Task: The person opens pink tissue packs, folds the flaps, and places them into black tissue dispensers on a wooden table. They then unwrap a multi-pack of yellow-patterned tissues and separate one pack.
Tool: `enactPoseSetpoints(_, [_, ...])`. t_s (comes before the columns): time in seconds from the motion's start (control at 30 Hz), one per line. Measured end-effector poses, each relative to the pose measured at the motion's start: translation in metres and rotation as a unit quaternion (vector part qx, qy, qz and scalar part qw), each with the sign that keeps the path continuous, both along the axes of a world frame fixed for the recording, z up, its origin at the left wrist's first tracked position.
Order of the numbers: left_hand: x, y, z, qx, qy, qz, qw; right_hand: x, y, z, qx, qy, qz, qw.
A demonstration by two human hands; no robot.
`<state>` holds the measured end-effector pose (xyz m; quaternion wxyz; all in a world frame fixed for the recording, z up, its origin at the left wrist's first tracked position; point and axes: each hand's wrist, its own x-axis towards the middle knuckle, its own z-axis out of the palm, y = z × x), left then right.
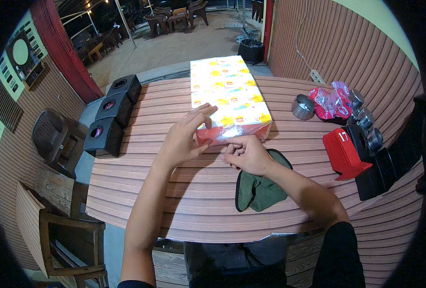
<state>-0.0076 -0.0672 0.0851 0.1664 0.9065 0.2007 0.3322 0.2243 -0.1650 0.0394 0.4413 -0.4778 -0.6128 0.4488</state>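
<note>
A large bundle of tissue packs (pixel 227 91) in clear plastic film lies on the wood-patterned table (pixel 137 194) before me. Its top is white and yellow, its near end red. My left hand (pixel 187 131) grips the near left corner, fingers over the top and thumb low at the end. With fingers curled, my right hand (pixel 247 154) touches the lower edge of the near end; whether it pinches the film is hidden. Under my right wrist lies a crumpled green cloth (pixel 261 194) with black edging.
Black tissue boxes (pixel 106 136) stand in a row at the left. On the right are metal cups (pixel 303 107), a pink plastic package (pixel 330 102), a stack of red number stands (pixel 344 151) and black holders (pixel 378 172). A power strip (pixel 316 76) hangs at the wall.
</note>
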Motion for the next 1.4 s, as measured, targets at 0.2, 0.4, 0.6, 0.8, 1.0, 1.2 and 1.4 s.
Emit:
enactPoseSetpoints(0.2, [0.009,-0.003,-0.009,0.063,-0.004,0.038,0.997,0.0,0.008,-0.005,-0.003,0.004,-0.001,1.0])
enactPoseSetpoints(0.4, [0.01,-0.001,-0.017,0.089,0.004,0.052,0.995,0.0,0.009,-0.003,-0.028,-0.012,0.027,0.999])
enactPoseSetpoints(0.6, [0.014,0.001,-0.021,0.113,-0.015,0.051,0.992,-0.003,0.01,0.005,-0.013,-0.217,-0.006,0.976])
enactPoseSetpoints(0.8, [0.022,-0.002,-0.03,0.143,-0.024,0.087,0.986,-0.008,0.002,0.016,0.034,-0.308,-0.029,0.95])
enactPoseSetpoints(1.0, [0.034,-0.006,-0.037,0.178,-0.045,0.128,0.975,-0.025,-0.012,0.023,0.058,-0.393,-0.099,0.912])
enactPoseSetpoints(1.2, [0.035,-0.007,-0.036,0.145,-0.065,0.097,0.983,-0.021,-0.013,0.019,0.08,-0.37,-0.122,0.917])
enactPoseSetpoints(1.4, [0.016,-0.025,-0.009,0.192,-0.013,0.136,0.972,-0.002,-0.008,0.002,0.099,-0.126,-0.105,0.982])
